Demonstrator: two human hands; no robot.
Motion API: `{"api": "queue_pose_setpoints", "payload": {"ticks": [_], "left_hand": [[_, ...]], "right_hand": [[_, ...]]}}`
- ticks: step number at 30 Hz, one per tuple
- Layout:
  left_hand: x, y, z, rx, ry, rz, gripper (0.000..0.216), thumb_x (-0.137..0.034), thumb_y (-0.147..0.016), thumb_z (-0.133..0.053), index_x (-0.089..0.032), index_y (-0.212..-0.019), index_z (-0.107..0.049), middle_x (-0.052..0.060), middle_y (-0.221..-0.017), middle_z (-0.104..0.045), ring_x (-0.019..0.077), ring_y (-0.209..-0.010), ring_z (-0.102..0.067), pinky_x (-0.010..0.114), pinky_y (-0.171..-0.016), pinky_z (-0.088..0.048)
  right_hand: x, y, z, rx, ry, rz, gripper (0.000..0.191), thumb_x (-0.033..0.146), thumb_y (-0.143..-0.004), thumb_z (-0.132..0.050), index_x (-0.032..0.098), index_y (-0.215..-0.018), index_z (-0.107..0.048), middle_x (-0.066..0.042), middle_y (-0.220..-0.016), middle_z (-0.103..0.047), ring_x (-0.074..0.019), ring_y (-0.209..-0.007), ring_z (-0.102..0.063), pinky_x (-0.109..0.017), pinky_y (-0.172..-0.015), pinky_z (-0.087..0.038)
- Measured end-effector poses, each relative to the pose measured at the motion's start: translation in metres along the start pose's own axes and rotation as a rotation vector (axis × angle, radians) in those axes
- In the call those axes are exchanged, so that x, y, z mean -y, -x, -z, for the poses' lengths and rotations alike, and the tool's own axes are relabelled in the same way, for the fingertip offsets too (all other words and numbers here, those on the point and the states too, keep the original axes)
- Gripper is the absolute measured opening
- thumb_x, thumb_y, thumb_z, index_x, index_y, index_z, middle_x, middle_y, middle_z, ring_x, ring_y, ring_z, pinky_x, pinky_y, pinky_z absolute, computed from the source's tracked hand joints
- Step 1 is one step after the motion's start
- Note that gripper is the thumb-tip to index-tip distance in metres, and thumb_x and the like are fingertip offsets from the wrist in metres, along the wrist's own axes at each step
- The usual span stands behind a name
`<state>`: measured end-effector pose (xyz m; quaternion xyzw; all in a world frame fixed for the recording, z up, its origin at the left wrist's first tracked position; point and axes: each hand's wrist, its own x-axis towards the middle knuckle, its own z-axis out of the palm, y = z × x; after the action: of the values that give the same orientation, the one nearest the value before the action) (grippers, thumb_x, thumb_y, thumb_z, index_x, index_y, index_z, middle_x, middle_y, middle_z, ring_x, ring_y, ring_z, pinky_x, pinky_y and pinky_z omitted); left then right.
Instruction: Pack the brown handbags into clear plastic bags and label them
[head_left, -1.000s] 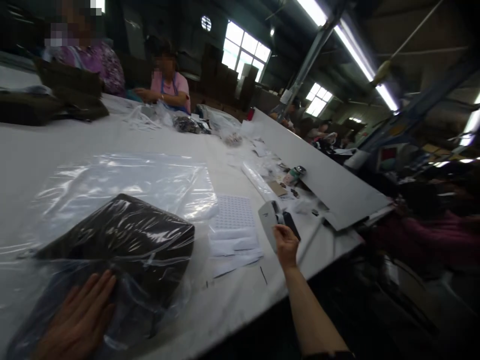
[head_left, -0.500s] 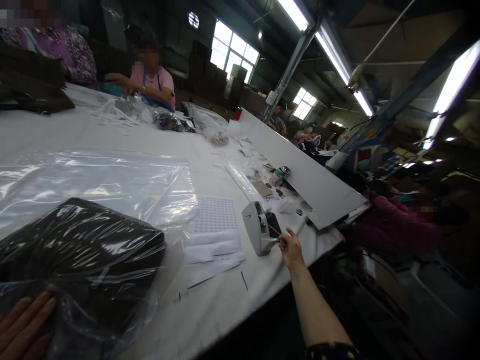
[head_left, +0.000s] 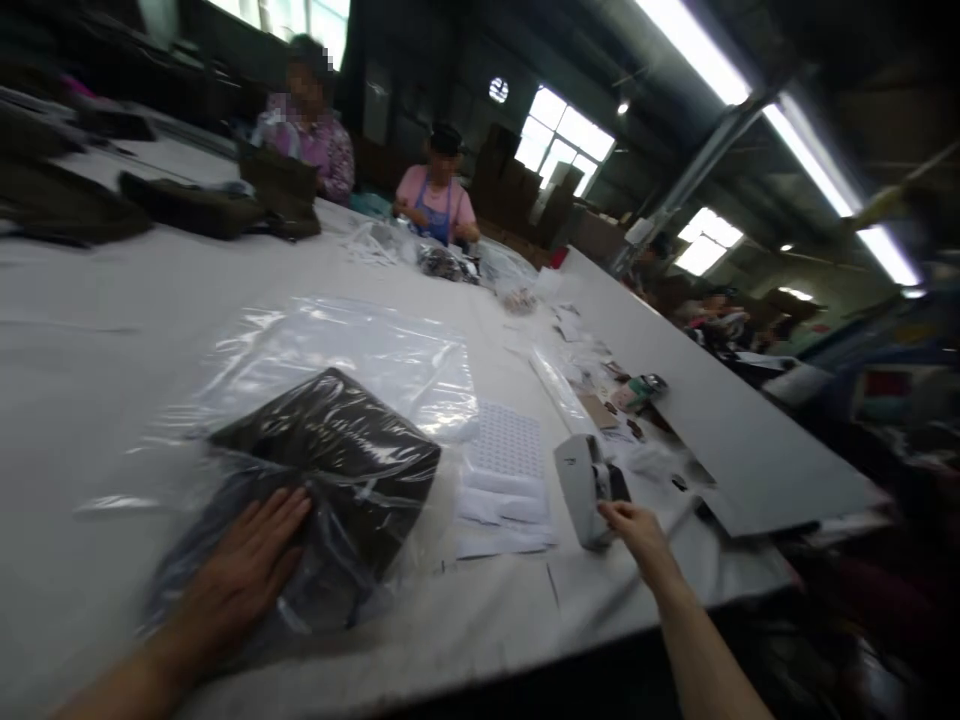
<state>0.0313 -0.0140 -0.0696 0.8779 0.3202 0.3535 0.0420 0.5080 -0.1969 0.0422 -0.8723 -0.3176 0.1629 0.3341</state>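
Note:
My left hand [head_left: 255, 560] lies flat, fingers stretched out, on a folded dark olive garment [head_left: 375, 450] inside a clear plastic bag [head_left: 360, 340]. The bag's unfilled part spreads out beyond the garment on the white table. To the right, my right hand [head_left: 634, 530] pinches at the front edge of a light grey tape dispenser [head_left: 576, 490]. A thin end of tape seems to be between thumb and fingers, though blur makes it hard to see. Between the bag and the dispenser lie printed sticker sheets [head_left: 510, 445] and folded white paper strips [head_left: 502, 510].
A long white board [head_left: 675, 370] stands along the table's right side. Near it are a green jar [head_left: 637, 392], cardboard pieces and plastic scraps. Dark garments [head_left: 202, 205] lie at the far left. Two people work across the table [head_left: 90, 400].
The view has swung left, so everything sits farther right in the picture, and more of my left hand and the bag shows. My right hand stays at the dispenser, my left hand on the bag.

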Motion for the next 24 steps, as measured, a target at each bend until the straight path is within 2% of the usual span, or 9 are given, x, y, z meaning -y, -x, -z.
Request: {"api": "queue_pose_setpoints", "payload": {"ticks": [2,6,8,10,12,14,17,22,24], "left_hand": [[0.01,0.007,0.002,0.049,-0.08,-0.006,0.061,-0.031,-0.09,-0.041,-0.02,-0.144,-0.017,0.012,-0.136,-0.046,0.0289,-0.126,-0.041,0.049,-0.103,-0.037],[0.008,0.01,0.008,0.096,-0.117,0.044,0.067,-0.027,-0.087,-0.045,-0.015,-0.144,-0.013,0.014,-0.137,-0.044,0.0275,-0.126,-0.041,0.045,-0.104,-0.037],[0.003,0.01,0.009,0.085,-0.101,0.047,0.069,-0.025,-0.087,-0.046,-0.016,-0.145,-0.01,0.014,-0.137,-0.044,0.0274,-0.126,-0.041,0.045,-0.104,-0.037],[0.0,0.011,0.01,0.052,-0.096,0.044,0.07,-0.024,-0.087,-0.046,-0.017,-0.145,-0.007,0.013,-0.137,-0.045,0.0269,-0.125,-0.043,0.045,-0.103,-0.038],[-0.001,0.013,0.01,0.017,-0.101,0.065,0.071,-0.024,-0.087,-0.046,-0.016,-0.145,-0.005,0.014,-0.136,-0.046,0.0258,-0.125,-0.044,0.043,-0.102,-0.04],[0.0,0.015,0.011,-0.019,-0.112,0.082,0.072,-0.024,-0.088,-0.046,-0.012,-0.145,-0.004,0.016,-0.137,-0.044,0.0252,-0.126,-0.042,0.041,-0.101,-0.042],[0.003,0.016,0.011,-0.003,-0.164,0.018,0.069,-0.024,-0.088,-0.046,-0.009,-0.144,-0.008,0.018,-0.14,-0.039,0.0256,-0.129,-0.038,0.039,-0.102,-0.04],[0.004,0.01,0.006,0.104,-0.207,-0.069,0.054,-0.025,-0.089,-0.043,-0.013,-0.14,-0.029,0.012,-0.139,-0.042,0.026,-0.129,-0.037,0.042,-0.105,-0.036],[0.004,0.007,0.013,0.087,-0.18,-0.074,0.051,-0.024,-0.089,-0.044,-0.013,-0.137,-0.035,0.012,-0.139,-0.042,0.0257,-0.13,-0.036,0.041,-0.105,-0.036]], "right_hand": [[0.063,0.003,-0.036,0.182,-0.077,0.144,0.032,0.049,-0.064,-0.062,0.018,-0.055,-0.061,-0.001,-0.053,-0.055,-0.016,-0.055,-0.049,-0.028,-0.054,-0.037],[0.198,0.041,-0.119,0.669,-0.172,0.467,0.023,0.037,-0.067,-0.066,0.016,-0.058,-0.064,0.002,-0.052,-0.056,-0.0113,-0.05,-0.047,-0.023,-0.049,-0.036],[0.248,0.063,-0.159,0.825,-0.103,0.652,0.024,0.039,-0.068,-0.067,0.017,-0.059,-0.065,0.003,-0.051,-0.055,-0.0099,-0.048,-0.047,-0.021,-0.046,-0.034],[0.28,0.079,-0.197,0.908,0.046,0.844,0.025,0.041,-0.071,-0.067,0.019,-0.062,-0.066,0.004,-0.051,-0.056,-0.0094,-0.048,-0.049,-0.02,-0.047,-0.035],[0.295,0.09,-0.229,0.84,0.35,1.043,0.023,0.042,-0.072,-0.067,0.02,-0.065,-0.068,0.002,-0.055,-0.061,-0.0119,-0.052,-0.055,-0.021,-0.05,-0.039],[0.3,0.096,-0.252,0.668,0.668,1.181,0.021,0.039,-0.069,-0.071,0.019,-0.066,-0.069,-0.003,-0.06,-0.065,-0.0184,-0.06,-0.061,-0.025,-0.054,-0.043],[0.302,0.097,-0.267,0.512,0.855,1.252,0.025,0.035,-0.061,-0.078,0.014,-0.071,-0.069,-0.012,-0.07,-0.067,-0.0284,-0.073,-0.063,-0.035,-0.065,-0.047],[0.306,0.063,-0.246,0.305,0.871,1.174,0.067,0.056,-0.054,-0.078,0.011,-0.1,-0.06,-0.018,-0.091,-0.064,-0.0339,-0.089,-0.057,-0.042,-0.072,-0.047],[0.298,0.038,-0.226,0.253,0.827,1.088,0.069,0.061,-0.057,-0.073,0.014,-0.104,-0.057,-0.016,-0.094,-0.063,-0.033,-0.091,-0.056,-0.042,-0.073,-0.047]]}}
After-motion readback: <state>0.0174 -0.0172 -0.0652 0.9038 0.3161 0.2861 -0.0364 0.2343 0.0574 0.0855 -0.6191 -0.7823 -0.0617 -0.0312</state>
